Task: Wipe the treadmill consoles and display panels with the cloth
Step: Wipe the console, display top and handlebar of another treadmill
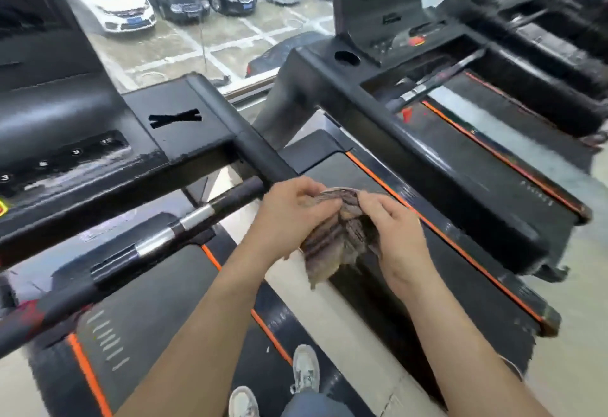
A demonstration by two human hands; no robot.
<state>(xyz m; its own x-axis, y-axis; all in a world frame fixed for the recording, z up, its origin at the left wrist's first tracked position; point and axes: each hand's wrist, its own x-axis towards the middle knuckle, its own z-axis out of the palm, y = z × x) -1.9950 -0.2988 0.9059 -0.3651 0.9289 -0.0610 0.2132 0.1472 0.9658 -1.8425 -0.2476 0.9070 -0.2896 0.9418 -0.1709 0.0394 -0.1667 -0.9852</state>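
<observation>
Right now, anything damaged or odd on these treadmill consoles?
Yes: a ragged black X, tape or a cut, marks the left console beside its number keys. The right console has an open round hole in the matching spot. Wet streaks lie below the keys.

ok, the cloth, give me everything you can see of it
The cloth is a brownish-grey rag with darker ribbed stripes, and it looks like soft, worn fabric. It is bunched and crumpled, not spread flat. Both hands hold it in the air in front of the person: the left hand grips its upper left and the right hand pinches its upper right. The lower edge hangs loose and ragged. It seems to touch only the hands and is apart from the nearest console.
</observation>
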